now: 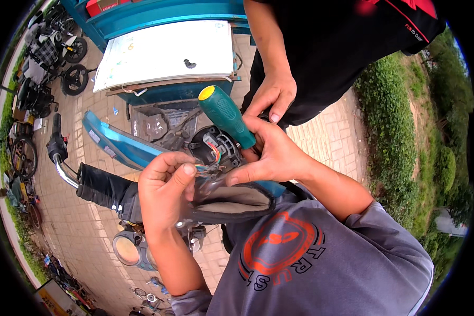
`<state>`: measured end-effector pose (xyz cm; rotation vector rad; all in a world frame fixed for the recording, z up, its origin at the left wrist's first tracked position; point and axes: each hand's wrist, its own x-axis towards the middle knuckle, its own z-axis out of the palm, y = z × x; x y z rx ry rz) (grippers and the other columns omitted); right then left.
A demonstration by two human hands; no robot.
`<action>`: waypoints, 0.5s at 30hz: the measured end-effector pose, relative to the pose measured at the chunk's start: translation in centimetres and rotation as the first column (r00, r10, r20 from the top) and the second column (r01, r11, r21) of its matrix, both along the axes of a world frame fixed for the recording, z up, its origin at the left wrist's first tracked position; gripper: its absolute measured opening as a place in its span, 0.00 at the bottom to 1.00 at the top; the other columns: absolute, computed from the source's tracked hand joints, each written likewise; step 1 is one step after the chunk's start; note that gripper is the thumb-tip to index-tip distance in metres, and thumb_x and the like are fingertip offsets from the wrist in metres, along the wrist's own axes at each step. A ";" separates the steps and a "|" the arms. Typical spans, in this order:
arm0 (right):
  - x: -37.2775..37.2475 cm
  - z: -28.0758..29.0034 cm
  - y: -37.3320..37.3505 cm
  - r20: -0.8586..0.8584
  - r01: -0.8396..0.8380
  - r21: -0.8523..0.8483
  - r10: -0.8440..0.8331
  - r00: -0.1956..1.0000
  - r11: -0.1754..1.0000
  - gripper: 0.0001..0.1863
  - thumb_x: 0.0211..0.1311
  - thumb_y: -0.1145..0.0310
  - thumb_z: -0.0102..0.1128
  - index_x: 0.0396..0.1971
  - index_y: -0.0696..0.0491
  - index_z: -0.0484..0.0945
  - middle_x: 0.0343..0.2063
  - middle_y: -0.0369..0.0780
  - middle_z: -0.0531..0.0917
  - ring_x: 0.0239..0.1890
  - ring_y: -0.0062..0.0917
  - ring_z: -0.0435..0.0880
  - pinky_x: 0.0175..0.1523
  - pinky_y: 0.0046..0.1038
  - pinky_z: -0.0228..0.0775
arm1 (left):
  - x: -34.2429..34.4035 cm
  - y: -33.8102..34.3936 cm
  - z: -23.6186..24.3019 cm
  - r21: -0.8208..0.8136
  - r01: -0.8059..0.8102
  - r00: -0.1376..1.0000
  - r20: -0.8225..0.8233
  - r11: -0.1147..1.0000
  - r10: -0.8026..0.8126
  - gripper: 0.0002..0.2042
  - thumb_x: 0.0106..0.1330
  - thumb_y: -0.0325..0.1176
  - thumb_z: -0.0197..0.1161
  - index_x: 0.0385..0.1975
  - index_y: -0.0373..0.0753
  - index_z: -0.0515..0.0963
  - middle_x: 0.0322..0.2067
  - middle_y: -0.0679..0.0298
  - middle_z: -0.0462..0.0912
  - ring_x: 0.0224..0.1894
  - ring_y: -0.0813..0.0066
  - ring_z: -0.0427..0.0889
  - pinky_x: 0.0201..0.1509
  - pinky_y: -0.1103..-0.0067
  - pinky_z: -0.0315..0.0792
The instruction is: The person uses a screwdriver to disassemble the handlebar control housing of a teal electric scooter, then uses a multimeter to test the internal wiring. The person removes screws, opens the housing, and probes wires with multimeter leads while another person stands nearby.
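Observation:
My left hand pinches thin coloured wires beside a black electrical housing with red, green and other leads, on a small blue vehicle. My right hand grips a green screwdriver with a yellow cap, held upright against its fingers, with my thumb reaching down by the wires. Under both hands lies a padded dark cover with a beige lining. Whether my right fingertips also touch wires is hidden.
A co-worker's hand hangs just above my right hand. Around us are a handlebar, a blue body panel, a white board on a blue cargo box, parked bikes at left and a hedge at right.

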<state>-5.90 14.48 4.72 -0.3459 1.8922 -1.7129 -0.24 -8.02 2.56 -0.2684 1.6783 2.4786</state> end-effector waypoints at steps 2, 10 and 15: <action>0.0 0.0 0.0 0.011 -0.001 -0.001 0.001 1.000 1.000 0.36 0.42 0.61 0.84 0.49 0.59 0.74 0.19 0.26 0.68 0.20 0.08 0.62 0.24 0.16 0.51 | -0.1 0.1 -0.1 0.019 -0.005 1.000 -0.005 1.000 0.006 0.09 0.64 0.28 0.68 0.38 0.31 0.77 0.23 0.66 0.76 0.20 0.82 0.71 0.19 0.85 0.65; -0.2 -0.2 0.2 0.032 -0.036 -0.052 0.037 0.999 0.998 0.31 0.50 0.67 0.79 0.52 0.59 0.73 0.29 0.28 0.76 0.25 0.07 0.68 0.28 0.15 0.59 | 0.2 0.6 -0.5 0.028 -0.019 1.000 -0.024 0.999 0.020 0.07 0.65 0.27 0.66 0.38 0.32 0.78 0.26 0.66 0.80 0.20 0.85 0.71 0.21 0.87 0.65; -0.1 -0.4 0.0 0.133 -0.009 -0.249 0.044 0.990 0.968 0.32 0.55 0.70 0.76 0.57 0.61 0.70 0.45 0.36 0.79 0.43 0.14 0.78 0.46 0.19 0.75 | 0.4 0.7 -0.2 0.020 -0.046 0.999 -0.010 0.999 0.047 0.06 0.66 0.26 0.66 0.39 0.32 0.78 0.25 0.68 0.80 0.20 0.87 0.70 0.24 0.88 0.64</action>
